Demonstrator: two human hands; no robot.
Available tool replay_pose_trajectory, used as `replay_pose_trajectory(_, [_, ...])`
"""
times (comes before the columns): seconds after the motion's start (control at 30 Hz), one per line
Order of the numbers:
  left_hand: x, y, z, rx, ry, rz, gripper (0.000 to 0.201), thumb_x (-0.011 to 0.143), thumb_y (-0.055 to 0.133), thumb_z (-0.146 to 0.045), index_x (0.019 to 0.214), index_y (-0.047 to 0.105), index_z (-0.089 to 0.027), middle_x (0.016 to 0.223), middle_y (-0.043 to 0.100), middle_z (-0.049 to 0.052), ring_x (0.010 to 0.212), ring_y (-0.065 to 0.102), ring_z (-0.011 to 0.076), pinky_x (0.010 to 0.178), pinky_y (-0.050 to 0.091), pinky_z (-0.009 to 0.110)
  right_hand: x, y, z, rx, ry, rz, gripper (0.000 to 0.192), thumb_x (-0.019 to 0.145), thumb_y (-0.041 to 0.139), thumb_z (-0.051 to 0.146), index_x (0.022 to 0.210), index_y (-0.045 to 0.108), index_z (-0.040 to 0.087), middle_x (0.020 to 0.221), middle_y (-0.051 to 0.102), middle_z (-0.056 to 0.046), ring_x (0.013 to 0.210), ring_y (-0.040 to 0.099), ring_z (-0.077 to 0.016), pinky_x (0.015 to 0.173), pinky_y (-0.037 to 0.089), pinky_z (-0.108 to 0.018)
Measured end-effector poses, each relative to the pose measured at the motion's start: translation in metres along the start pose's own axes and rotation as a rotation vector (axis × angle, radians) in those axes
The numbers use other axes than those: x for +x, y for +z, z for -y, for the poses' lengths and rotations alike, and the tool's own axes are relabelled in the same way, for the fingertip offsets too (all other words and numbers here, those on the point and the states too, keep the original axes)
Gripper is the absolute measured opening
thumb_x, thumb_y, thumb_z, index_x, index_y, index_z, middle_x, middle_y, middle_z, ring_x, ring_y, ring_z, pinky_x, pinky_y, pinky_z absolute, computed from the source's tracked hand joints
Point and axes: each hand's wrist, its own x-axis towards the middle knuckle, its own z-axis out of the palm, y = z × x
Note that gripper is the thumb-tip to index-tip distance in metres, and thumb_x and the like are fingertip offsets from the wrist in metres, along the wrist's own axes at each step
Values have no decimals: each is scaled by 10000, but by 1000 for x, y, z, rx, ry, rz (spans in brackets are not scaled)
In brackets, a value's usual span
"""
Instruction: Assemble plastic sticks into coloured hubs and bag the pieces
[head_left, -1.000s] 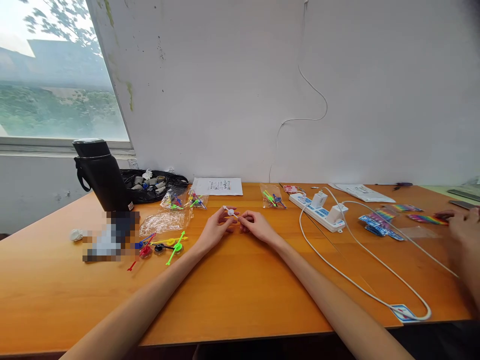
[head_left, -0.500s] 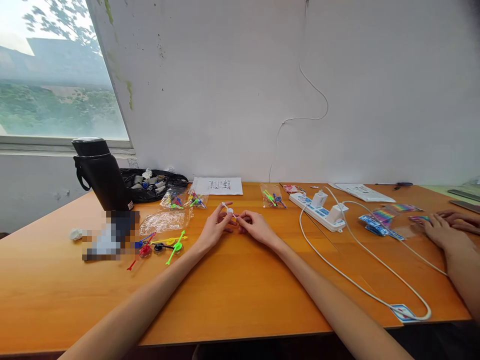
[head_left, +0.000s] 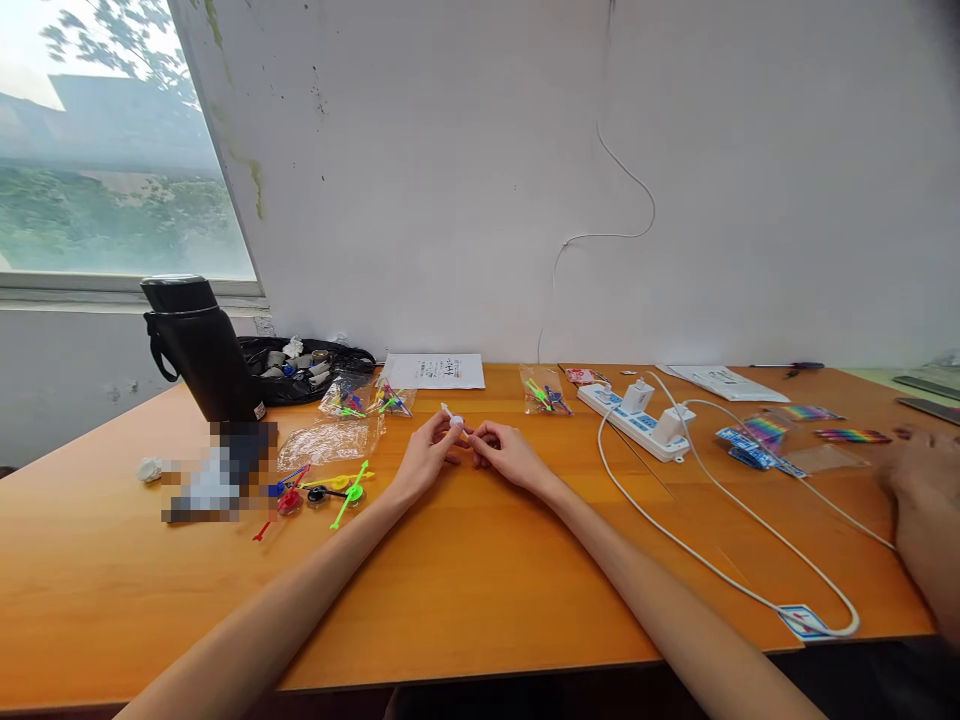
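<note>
A small white arrow spinner (head_left: 457,423) is between my two hands, above the middle of the table. My left hand (head_left: 429,455) pinches its round hub and one arm between thumb and fingers. My right hand (head_left: 499,452) is closed at the other end, its thumb and forefinger on the arm's tip, which they mostly cover. Left of my left forearm lie finished-looking spinners of the same shape: a red one (head_left: 289,501), a green one (head_left: 351,494), a yellow one (head_left: 341,482), a black one (head_left: 318,494) and a partly covered blue one (head_left: 276,490).
Bags of coloured spinner parts (head_left: 545,392) lie toward the wall, near an empty clear bag (head_left: 330,443). A black flask (head_left: 201,350) stands left. At right are a power strip (head_left: 637,425) with loose white cables, rainbow-striped pieces (head_left: 851,436) and another person's blurred hand (head_left: 915,480).
My hands stay together, with the white spinner turned slightly in my fingers. The other person's hand has drawn back to the right, leaving a rainbow-striped piece uncovered.
</note>
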Motion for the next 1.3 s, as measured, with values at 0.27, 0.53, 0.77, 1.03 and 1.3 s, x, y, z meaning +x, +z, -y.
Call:
replay_pose_trajectory(0.27, [0, -1, 0, 7, -3, -11, 425, 879, 549, -574, 1035, 600, -183, 1114, 684, 110, 921, 698, 221, 616, 584, 273, 0, 0, 1, 21, -1, 8, 395, 916, 531, 552, 876, 601, 165, 704, 666, -33, 638, 621, -151, 628, 468, -260])
replay_pose_trajectory(0.53, [1, -2, 0, -15, -9, 5, 449, 860, 571, -580, 1064, 598, -180, 1145, 683, 123, 963, 702, 238, 595, 576, 251, 0, 0, 0, -2, -7, 5, 395, 918, 527, 553, 874, 597, 168, 706, 671, -35, 647, 630, -158, 637, 469, -265])
replay_pose_trajectory(0.77, [1, -2, 0, 2, -11, 3, 430, 869, 562, -573, 1043, 593, -181, 1156, 687, 124, 969, 705, 245, 582, 571, 249, 0, 0, 1, -2, 2, 1, 402, 904, 533, 568, 864, 600, 173, 712, 674, -39, 650, 632, -165, 643, 471, -275])
replay_pose_trajectory(1.03, [1, -1, 2, 12, 11, -5, 419, 876, 558, -571, 1055, 584, -192, 1161, 686, 123, 994, 685, 248, 600, 588, 272, -1, 2, -3, -22, -17, 32, 381, 913, 533, 536, 887, 640, 171, 717, 680, -34, 664, 622, -159, 639, 449, -261])
replay_pose_trajectory(1.3, [3, -3, 4, 55, 40, -87, 429, 844, 592, -572, 1036, 636, -191, 1283, 601, 109, 992, 654, 243, 566, 594, 272, 4, -5, -15, 52, -19, 60, 333, 884, 579, 466, 961, 663, 153, 728, 670, -27, 678, 614, -149, 687, 466, -268])
